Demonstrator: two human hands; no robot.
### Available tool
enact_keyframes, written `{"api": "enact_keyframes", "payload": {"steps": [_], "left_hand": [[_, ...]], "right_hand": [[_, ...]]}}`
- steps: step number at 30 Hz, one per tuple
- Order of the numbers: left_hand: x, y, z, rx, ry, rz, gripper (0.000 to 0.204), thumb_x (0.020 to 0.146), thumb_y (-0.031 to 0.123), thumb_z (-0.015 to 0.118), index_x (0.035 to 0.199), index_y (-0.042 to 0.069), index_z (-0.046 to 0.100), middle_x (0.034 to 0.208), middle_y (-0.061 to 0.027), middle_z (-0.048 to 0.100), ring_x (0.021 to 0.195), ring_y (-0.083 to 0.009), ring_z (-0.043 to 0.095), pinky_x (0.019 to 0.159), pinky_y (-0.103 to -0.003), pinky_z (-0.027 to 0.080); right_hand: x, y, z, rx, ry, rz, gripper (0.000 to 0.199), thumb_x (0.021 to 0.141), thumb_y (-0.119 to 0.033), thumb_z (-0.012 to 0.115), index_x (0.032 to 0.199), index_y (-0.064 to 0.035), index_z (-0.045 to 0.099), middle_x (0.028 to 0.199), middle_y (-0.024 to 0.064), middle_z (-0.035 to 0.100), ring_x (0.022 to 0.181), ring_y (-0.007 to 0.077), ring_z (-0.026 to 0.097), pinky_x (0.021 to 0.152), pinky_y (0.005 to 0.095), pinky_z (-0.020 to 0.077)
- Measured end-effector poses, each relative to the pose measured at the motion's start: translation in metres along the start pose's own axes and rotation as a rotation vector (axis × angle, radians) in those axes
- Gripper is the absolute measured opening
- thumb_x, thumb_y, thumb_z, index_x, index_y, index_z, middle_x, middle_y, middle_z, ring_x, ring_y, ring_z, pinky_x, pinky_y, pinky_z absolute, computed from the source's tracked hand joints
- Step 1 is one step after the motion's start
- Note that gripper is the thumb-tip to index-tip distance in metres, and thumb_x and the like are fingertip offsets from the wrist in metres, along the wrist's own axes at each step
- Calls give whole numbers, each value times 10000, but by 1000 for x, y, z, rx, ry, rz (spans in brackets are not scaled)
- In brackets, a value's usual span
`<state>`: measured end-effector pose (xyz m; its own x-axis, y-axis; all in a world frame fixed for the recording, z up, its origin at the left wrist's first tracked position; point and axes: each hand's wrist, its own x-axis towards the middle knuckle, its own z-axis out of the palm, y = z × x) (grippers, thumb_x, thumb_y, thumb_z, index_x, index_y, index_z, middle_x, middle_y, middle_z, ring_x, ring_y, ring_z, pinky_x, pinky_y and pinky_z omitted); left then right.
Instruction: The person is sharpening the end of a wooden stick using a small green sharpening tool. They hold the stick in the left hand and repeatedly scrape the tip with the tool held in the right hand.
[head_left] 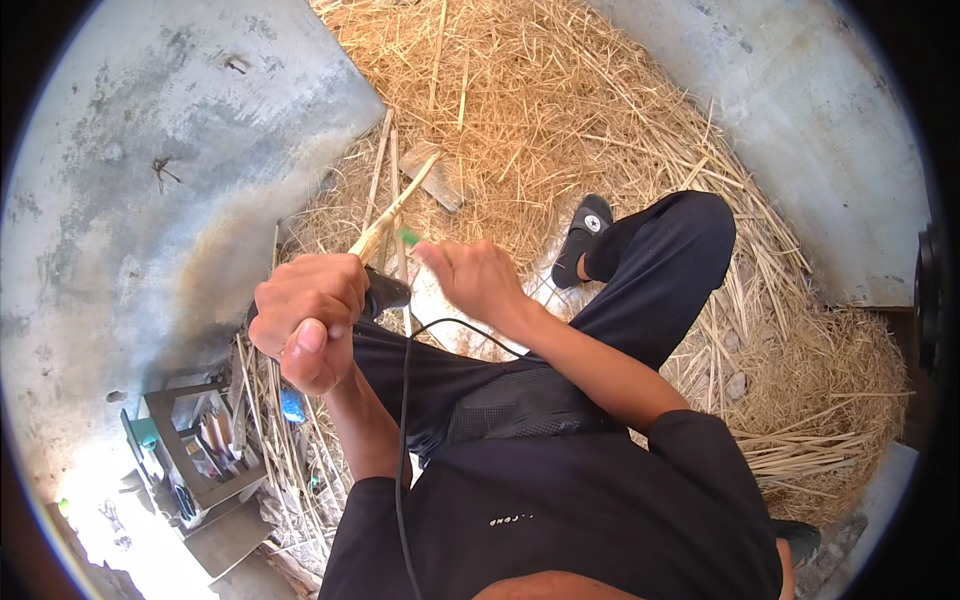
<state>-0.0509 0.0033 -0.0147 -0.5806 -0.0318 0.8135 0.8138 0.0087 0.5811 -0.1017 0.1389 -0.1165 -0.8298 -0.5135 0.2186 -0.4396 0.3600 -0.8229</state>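
Head view, looking down: a person in dark clothes sits on a wide heap of straw (pixel 560 110) spread over a grey concrete floor (pixel 130 170), one leg stretched far right, ending in a black shoe (pixel 583 238).

The left hand (pixel 305 320) is closed in a fist around a thin bundle of pale stalks (pixel 390 212) that points away toward the far heap. A dark handle (pixel 385 293) pokes out of the fist to the right; what it belongs to cannot be told.

The right hand (pixel 470 277) is just right of the bundle, fingers narrowed in a pinch on a small green piece (pixel 408 237) beside the stalks.

A wooden box (pixel 195 450) of small tools sits near left on the floor.

To do this well, I judge the fist should stay firm so the stalks keep together, while the pinch works close to the bundle.
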Motion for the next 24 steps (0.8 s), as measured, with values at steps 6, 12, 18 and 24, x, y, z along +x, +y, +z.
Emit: {"api": "enact_keyframes", "payload": {"steps": [6,12,18,24], "left_hand": [[7,-3,-2,-29,27,-1,406,829,200,436,476,25,336,395,-37,309,305,-143,274,318,-286,235],[11,-3,1,-59,21,11,394,828,185,427,480,26,332,398,-35,315,309,-137,273,316,-280,228],[9,-3,9,-8,-19,-41,406,835,193,438,476,26,344,399,-31,320,314,-132,283,321,-276,210],[7,-4,11,12,9,-78,429,854,200,442,475,24,345,395,-24,313,307,-131,276,312,-275,213]], "right_hand": [[3,16,7,31,-122,-59,486,938,-381,435,645,-16,568,501,184,505,414,345,508,419,424,393],[-2,17,6,-189,-38,70,504,934,-406,429,637,-32,590,486,200,513,422,356,533,414,434,420],[17,18,0,-267,38,208,544,929,-438,428,603,-22,558,485,194,512,440,353,543,435,429,433],[-10,64,43,-56,93,-171,523,945,-407,401,606,-46,569,464,169,493,422,342,527,428,424,422]]}}
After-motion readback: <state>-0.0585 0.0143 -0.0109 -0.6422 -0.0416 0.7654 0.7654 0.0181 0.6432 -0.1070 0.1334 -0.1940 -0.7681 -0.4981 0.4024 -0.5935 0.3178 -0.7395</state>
